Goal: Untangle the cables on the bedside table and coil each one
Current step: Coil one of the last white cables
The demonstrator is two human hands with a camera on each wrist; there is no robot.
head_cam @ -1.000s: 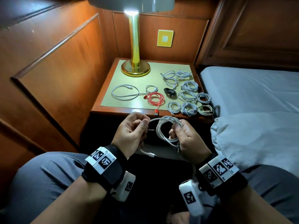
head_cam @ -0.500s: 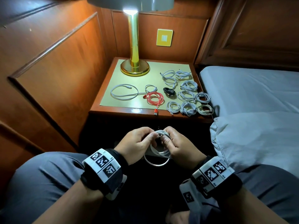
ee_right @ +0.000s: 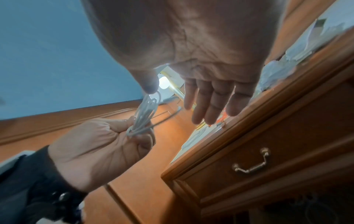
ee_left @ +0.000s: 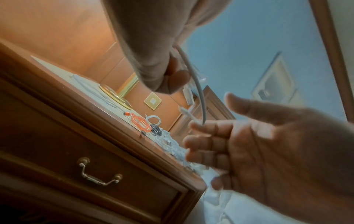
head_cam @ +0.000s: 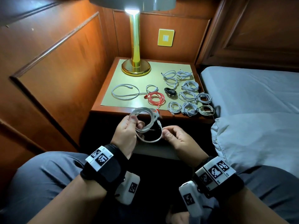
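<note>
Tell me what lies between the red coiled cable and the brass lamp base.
Head view: one small white cable loop lies between the red coiled cable and the brass lamp base; otherwise bare green tabletop.

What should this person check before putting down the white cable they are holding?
1. Coil gripped: ok. The left hand pinches the looped white cable between thumb and fingers.
2. Loose end tucked in: not ok. One plug end hangs off the coil towards the right hand.
3. Right hand holding the cable: cannot tell. Its fingers look relaxed beside the outer loop.
4. Bare spot on the green-topped wooden bedside table: ok, near the front left edge.
5. Other cables finished: not ok. The long white cable lies in one wide loop; the red cable is loosely coiled, its plug trailing.
</note>
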